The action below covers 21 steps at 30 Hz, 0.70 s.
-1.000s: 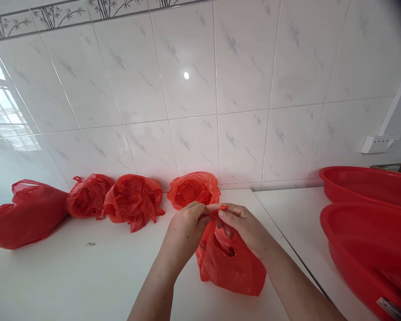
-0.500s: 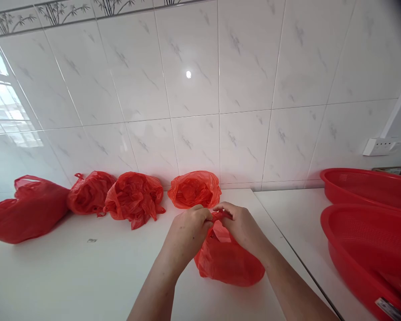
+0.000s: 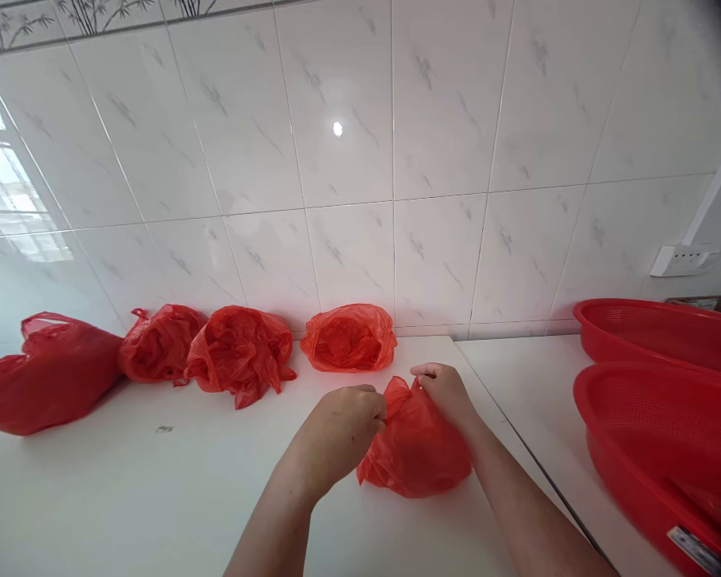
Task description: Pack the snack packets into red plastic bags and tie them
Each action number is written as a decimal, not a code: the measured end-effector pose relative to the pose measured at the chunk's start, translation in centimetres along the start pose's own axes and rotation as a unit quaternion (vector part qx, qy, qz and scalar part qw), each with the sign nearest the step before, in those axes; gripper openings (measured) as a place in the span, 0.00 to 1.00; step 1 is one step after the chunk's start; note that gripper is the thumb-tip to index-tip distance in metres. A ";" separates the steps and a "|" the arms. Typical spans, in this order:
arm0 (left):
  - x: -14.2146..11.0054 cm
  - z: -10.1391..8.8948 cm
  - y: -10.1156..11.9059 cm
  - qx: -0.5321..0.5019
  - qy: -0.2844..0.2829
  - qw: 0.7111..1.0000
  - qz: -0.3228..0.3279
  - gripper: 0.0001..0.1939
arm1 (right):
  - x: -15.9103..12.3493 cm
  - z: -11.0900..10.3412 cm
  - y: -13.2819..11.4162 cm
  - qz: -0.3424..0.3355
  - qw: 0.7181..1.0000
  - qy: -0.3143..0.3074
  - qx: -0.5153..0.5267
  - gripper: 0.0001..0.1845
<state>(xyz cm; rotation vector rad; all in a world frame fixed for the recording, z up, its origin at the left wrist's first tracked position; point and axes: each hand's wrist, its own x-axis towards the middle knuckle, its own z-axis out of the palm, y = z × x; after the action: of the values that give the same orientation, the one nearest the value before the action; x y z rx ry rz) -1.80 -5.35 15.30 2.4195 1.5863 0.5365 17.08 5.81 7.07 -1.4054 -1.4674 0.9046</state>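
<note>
Bulging below the right hand (image 3: 445,391) — red bag (image 3: 424,453), contents hidden.

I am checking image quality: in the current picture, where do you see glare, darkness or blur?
In the head view, a small bright spot glares on the wall tiles, and a window-like reflection brightens their left side; in the head view, the upper right corner is dark and blurred; in the head view, the foremost red bag shows its folds without strong glare.

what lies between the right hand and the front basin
White tabletop with a dark seam lies between the right hand and front basin, seen in the head view.
</note>
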 end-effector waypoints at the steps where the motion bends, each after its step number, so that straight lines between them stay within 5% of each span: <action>1: 0.0 0.0 0.0 0.006 -0.008 1.000 0.003 0.11 | 0.8 0.0 1.4 0.017 1.000 0.009 -0.005 0.17; 6: 0.0 0.2 0.5 0.014 -0.028 0.999 0.037 0.10 | 3.0 -0.2 6.5 0.071 0.997 0.029 0.004 0.14; 12: 1.0 0.1 -0.4 -0.154 -0.026 0.988 0.003 0.05 | 2.8 -0.6 7.8 0.037 0.997 0.021 0.062 0.19; 16: 2.4 1.5 -3.4 -0.325 -0.090 0.941 0.030 0.36 | 1.7 -0.5 7.3 0.025 0.987 -0.018 0.159 0.30; 21: 3.2 7.2 -6.2 -0.234 -0.102 0.963 -0.085 0.65 | -0.2 -1.1 5.2 0.016 0.930 -0.234 0.284 0.41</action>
<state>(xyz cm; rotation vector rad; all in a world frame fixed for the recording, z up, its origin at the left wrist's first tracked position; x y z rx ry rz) -2.94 0.27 7.09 1.9053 1.3768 0.5367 19.94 6.05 2.57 -0.8109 -1.3509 1.6141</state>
